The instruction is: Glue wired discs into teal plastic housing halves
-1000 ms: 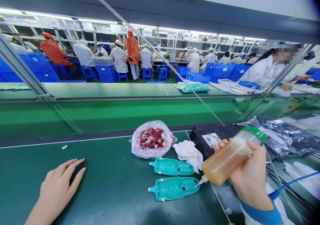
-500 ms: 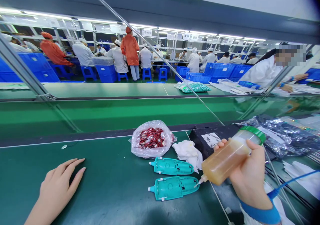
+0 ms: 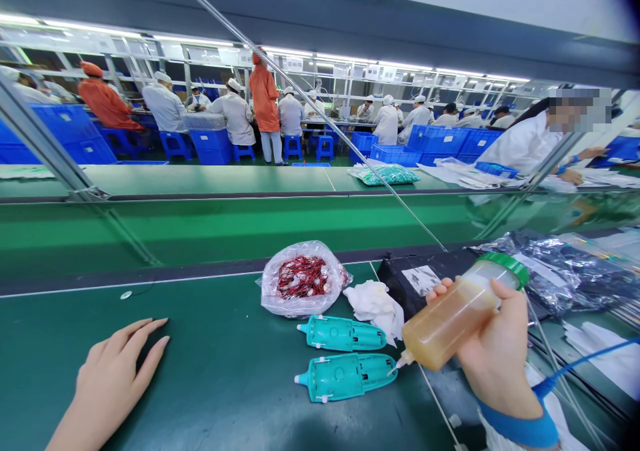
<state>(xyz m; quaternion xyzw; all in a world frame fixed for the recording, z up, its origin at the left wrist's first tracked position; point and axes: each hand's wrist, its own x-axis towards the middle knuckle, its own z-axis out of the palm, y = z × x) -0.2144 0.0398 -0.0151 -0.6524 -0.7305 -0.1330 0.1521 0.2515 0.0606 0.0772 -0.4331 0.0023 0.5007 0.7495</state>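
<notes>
My right hand (image 3: 495,344) is wrapped round a squeeze bottle (image 3: 450,321) of amber liquid with a green lid. The bottle tilts down to the left, and its thin nozzle tip is at the right end of the nearer teal plastic housing (image 3: 345,376). Whether the tip touches the housing I cannot tell. A second teal housing (image 3: 343,333) lies just behind, parallel to it. My left hand (image 3: 113,371) rests on the green mat at the left, fingers stretched out, holding nothing. A blue wrist strap (image 3: 520,425) with a cord circles my right wrist.
Behind the housings sit a plastic bag of red-wired parts (image 3: 303,277) and a crumpled white tissue (image 3: 375,306). A black box (image 3: 400,281) and shiny plastic bags (image 3: 565,271) lie at the right. A metal rod (image 3: 300,91) crosses diagonally. Co-workers sit beyond the green conveyor (image 3: 240,221).
The view has shifted very slightly. Both hands, the bottle and the housings keep their places relative to one another.
</notes>
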